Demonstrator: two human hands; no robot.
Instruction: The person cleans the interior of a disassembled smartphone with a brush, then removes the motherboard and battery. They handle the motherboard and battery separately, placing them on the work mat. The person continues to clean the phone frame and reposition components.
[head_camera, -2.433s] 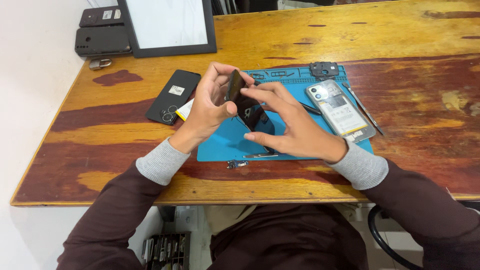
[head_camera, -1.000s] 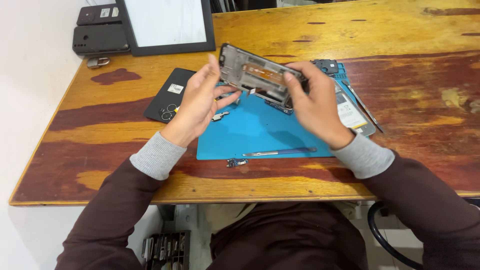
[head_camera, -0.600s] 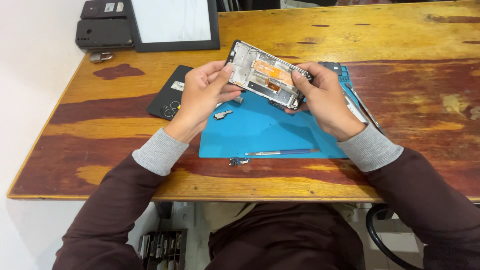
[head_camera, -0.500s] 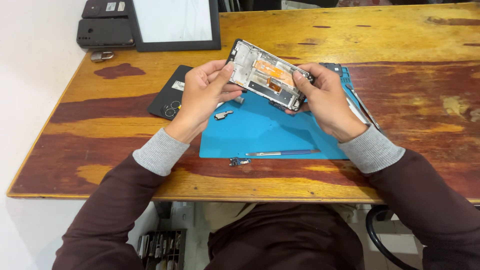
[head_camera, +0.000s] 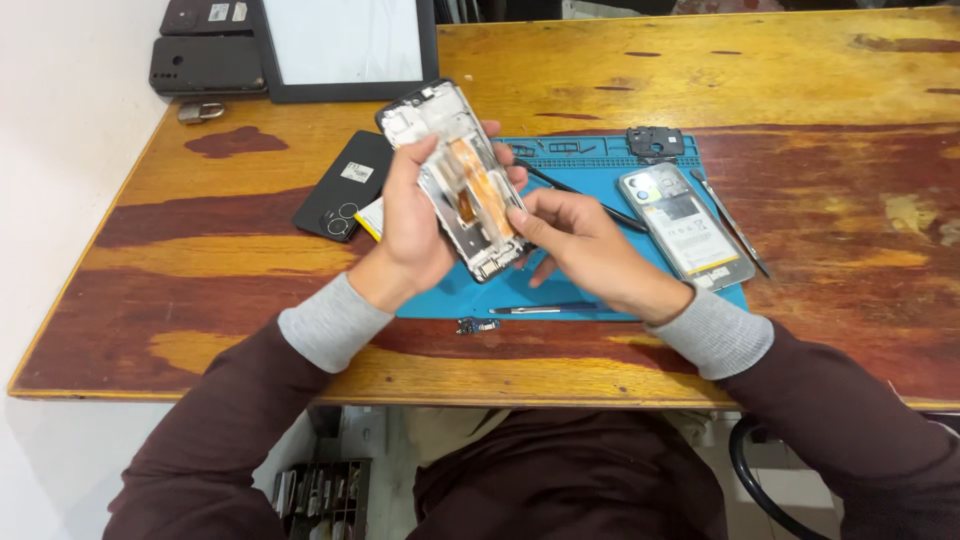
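Note:
An opened phone frame (head_camera: 448, 165) with exposed copper-coloured flex parts is held above the blue work mat (head_camera: 600, 290). My left hand (head_camera: 415, 225) grips it from behind along its left side. My right hand (head_camera: 570, 240) holds its lower right edge, with the fingertips touching the inner parts near the bottom. The frame is tilted, its top end pointing away to the left.
A detached phone back cover (head_camera: 685, 222) lies on the mat's right, tweezers (head_camera: 735, 222) beside it. A screwdriver (head_camera: 540, 310) and a small part (head_camera: 478, 325) lie at the mat's front edge. A black phone (head_camera: 342, 186) lies left; a tablet (head_camera: 345, 45) and dark phones (head_camera: 205, 62) at the back.
The phone frame has turned from lying crosswise between both hands to nearly lengthwise, resting in my left hand. My right hand slid down to its lower end.

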